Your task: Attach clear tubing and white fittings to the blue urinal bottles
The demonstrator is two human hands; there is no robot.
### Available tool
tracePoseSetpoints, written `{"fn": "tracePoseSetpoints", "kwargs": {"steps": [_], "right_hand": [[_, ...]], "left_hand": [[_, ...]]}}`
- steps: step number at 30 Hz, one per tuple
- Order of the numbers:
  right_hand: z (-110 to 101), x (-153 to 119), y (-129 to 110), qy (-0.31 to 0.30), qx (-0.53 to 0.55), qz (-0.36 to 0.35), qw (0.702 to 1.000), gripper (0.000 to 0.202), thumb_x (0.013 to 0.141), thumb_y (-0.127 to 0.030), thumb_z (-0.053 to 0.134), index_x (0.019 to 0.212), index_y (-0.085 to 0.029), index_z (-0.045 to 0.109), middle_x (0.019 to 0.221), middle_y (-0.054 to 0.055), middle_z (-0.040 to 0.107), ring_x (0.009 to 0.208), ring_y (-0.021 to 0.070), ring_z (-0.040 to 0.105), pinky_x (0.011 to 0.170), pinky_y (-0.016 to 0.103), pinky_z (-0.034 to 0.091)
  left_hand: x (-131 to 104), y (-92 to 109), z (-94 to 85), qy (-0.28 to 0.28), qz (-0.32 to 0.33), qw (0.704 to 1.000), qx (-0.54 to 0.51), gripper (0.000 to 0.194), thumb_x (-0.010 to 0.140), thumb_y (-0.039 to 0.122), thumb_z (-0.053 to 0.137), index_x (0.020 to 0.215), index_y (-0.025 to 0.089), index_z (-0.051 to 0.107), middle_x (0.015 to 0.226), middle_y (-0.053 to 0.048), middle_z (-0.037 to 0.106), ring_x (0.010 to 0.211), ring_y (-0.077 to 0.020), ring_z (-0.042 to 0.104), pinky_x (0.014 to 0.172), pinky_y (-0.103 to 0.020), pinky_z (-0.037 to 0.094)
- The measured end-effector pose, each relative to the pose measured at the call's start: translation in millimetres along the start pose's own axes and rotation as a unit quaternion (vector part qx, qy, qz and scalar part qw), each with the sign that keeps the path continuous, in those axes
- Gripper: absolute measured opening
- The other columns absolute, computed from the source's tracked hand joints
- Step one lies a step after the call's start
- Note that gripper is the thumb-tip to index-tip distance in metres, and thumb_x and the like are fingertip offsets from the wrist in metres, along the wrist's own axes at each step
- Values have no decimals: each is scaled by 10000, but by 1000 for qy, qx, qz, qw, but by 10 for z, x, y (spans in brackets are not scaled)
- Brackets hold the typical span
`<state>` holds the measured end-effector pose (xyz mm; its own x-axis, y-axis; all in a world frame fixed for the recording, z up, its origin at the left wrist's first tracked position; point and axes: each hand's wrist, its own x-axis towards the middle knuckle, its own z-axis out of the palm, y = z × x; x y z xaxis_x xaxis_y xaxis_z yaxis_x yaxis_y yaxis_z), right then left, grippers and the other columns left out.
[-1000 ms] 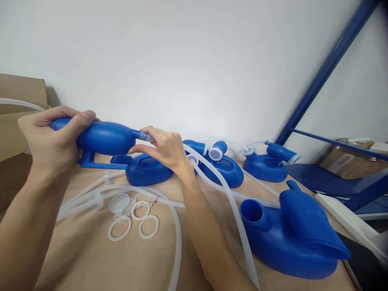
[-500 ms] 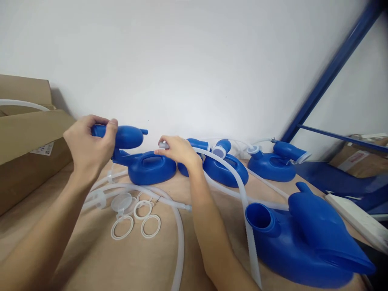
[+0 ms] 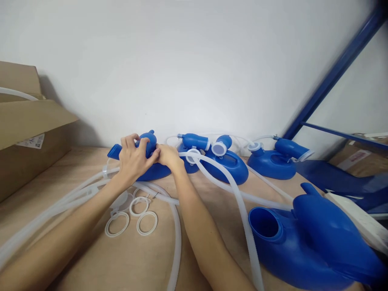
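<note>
A pale brown table (image 3: pixel 121 264) lay beneath both hands. Left of the left hand (image 3: pixel 134 158) stood an open cardboard box (image 3: pixel 27 171), its white label (image 3: pixel 34 141) bearing dark print too small to read. Right of the right hand (image 3: pixel 168 156) and nearer the viewer lay a smooth, rounded blue jug (image 3: pixel 291 252); farther back on that side stood similar jugs (image 3: pixel 238 169) with white caps (image 3: pixel 218 148). Directly under its fingers the left hand gripped a blue bottle (image 3: pixel 150 140) with a flared mouth. The right hand, just beside, was curled round a ribbed, translucent tube (image 3: pixel 238 194), its fingertips hidden. Flat white rings (image 3: pixel 146 233) lay nearer the viewer than either hand.
</note>
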<state>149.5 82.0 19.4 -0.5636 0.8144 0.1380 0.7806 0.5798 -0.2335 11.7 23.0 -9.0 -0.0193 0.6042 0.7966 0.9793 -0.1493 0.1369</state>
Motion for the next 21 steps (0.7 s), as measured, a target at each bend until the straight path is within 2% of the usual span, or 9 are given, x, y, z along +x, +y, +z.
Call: {"fn": "tracePoseSetpoints", "kwargs": {"steps": [3,6,8,11,13,15,17,20,21], "right_hand": [[-17,-9,22,-5,-3,-7,1000,330,990,-232,559,1306,-173,636,1351,156,724,1259,324,690,1011,408,531],[-18,-16,27,-14,-14,-9,1000,334,996,-170,519,1304,-170,649,1363,162,716,1280,314,678,1026,393,523],[-21,-21,11,-17,-19,-7,1000,353,1002,-194,540,1344,-196,627,1408,139,693,1298,290,668,1030,367,524],[-91,-55,-44,-15,-26,4,1000,430,970,-262,643,1395,-221,591,1504,133,615,1329,285,643,1037,360,530],[-213,-128,-95,-10,-33,20,999,389,956,-212,646,1345,-206,629,1476,154,624,1325,306,642,1036,392,534],[-393,-265,-150,-2,-40,41,998,334,962,-125,578,1278,-184,668,1378,175,678,1291,331,659,1013,431,541],[-597,-466,-213,19,-43,58,997,333,974,-97,526,1260,-165,682,1324,190,703,1258,349,674,989,455,546],[-885,-808,-317,85,-39,49,994,326,1028,-202,533,1323,-192,672,1321,158,725,1259,335,671,1057,484,499],[-973,-906,-351,103,-35,39,993,334,1047,-255,533,1353,-218,662,1308,136,740,1257,326,673,1078,492,482]], "left_hand": [[14,-22,22,-33,70,997,-19,512,985,542,508,1285,148,641,1405,-241,471,1290,-430,413,1074,-596,417],[62,-82,41,-100,161,980,-65,486,1031,470,409,1308,155,655,1441,-219,501,1395,-424,350,1170,-621,340],[106,-123,20,-131,167,972,-97,505,1045,474,371,1352,174,636,1436,-197,523,1400,-394,381,1171,-598,364],[207,-149,-134,-122,109,979,-123,562,1039,546,366,1388,180,609,1434,-192,520,1349,-362,475,1157,-576,400],[317,-153,-336,-114,84,984,-106,593,1021,579,368,1393,184,606,1445,-186,524,1347,-366,497,1157,-576,398],[467,-190,-596,-135,47,987,-74,616,996,595,385,1406,185,594,1421,-170,570,1319,-361,535,1137,-550,421],[620,-315,-867,-218,-23,975,-42,622,980,585,398,1390,164,600,1334,-154,651,1219,-332,610,1087,-499,467],[699,-729,-1173,-420,-124,899,29,588,950,607,451,1246,170,710,1269,-136,719,1129,-322,653,1048,-503,489],[655,-915,-1230,-439,-165,880,67,614,903,665,502,1227,199,736,1310,-135,709,1136,-357,649,1023,-568,494]]}}
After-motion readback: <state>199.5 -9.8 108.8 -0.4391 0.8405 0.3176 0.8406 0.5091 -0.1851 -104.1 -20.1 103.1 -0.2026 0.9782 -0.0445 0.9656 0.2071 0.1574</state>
